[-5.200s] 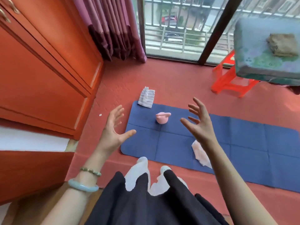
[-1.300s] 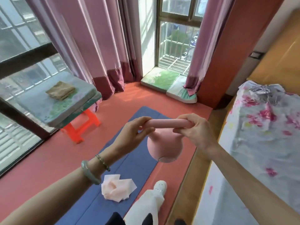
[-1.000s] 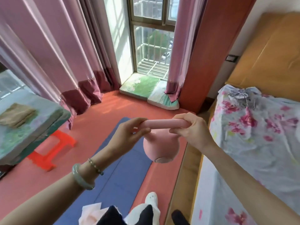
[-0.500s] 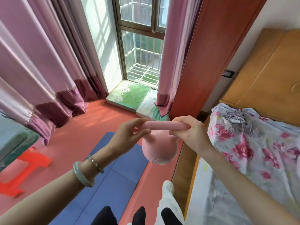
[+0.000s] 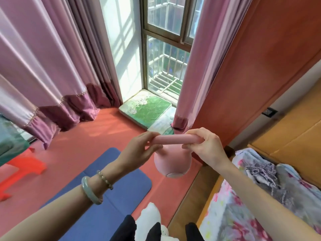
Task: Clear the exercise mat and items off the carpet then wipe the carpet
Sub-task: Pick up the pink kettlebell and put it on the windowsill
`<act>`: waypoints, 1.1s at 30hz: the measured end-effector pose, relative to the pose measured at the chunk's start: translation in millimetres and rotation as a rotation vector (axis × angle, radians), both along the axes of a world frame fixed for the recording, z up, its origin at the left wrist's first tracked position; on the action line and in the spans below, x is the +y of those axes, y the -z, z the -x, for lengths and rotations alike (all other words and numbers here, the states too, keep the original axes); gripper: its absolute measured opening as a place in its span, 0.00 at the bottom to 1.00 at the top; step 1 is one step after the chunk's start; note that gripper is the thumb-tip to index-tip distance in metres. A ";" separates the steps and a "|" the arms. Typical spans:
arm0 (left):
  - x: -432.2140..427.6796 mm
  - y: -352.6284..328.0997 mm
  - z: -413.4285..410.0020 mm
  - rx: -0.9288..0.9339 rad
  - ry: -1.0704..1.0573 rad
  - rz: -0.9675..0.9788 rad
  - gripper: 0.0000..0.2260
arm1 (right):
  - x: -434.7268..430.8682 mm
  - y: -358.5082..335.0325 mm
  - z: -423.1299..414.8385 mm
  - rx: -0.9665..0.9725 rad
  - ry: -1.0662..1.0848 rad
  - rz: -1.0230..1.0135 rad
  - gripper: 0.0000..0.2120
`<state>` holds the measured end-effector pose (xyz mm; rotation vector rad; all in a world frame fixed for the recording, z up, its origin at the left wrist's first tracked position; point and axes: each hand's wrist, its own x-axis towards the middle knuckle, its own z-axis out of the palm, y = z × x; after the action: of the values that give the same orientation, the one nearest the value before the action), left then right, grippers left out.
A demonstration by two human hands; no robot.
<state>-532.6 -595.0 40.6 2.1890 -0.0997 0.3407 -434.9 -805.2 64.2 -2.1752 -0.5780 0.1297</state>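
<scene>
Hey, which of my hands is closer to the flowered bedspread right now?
Right. The right hand grips the pink kettlebell at the handle end facing the flowered bedspread; the left hand holds the other end, farther off, toward the blue mat.

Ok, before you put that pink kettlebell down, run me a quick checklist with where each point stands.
1. Left hand grips the pink rounded kettlebell by one end of its handle: ok.
2. Right hand grips the other end: ok.
3. Kettlebell lifted off the blue foam exercise mat and the red carpet: ok.
4. Wooden floor strip beside the floral-covered bed free for set-down: cannot tell, the right arm hides part.
5. Mat off the carpet: not ok, it lies there.
</scene>
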 end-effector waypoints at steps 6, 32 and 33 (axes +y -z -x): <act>29.0 18.6 -88.4 -0.002 -0.058 -0.060 0.17 | 31.7 15.2 -101.8 0.084 -0.080 0.000 0.18; 254.7 61.7 -402.6 0.079 -0.274 -0.081 0.17 | 284.3 68.0 -455.7 0.313 -0.264 -0.121 0.19; 266.1 64.2 -412.5 0.090 -0.280 -0.083 0.18 | 296.8 71.8 -466.9 0.318 -0.265 -0.126 0.19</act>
<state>-120.1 -329.0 -23.5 2.2996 0.2484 0.3988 32.0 -508.4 -7.6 -1.8976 -0.6672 0.5556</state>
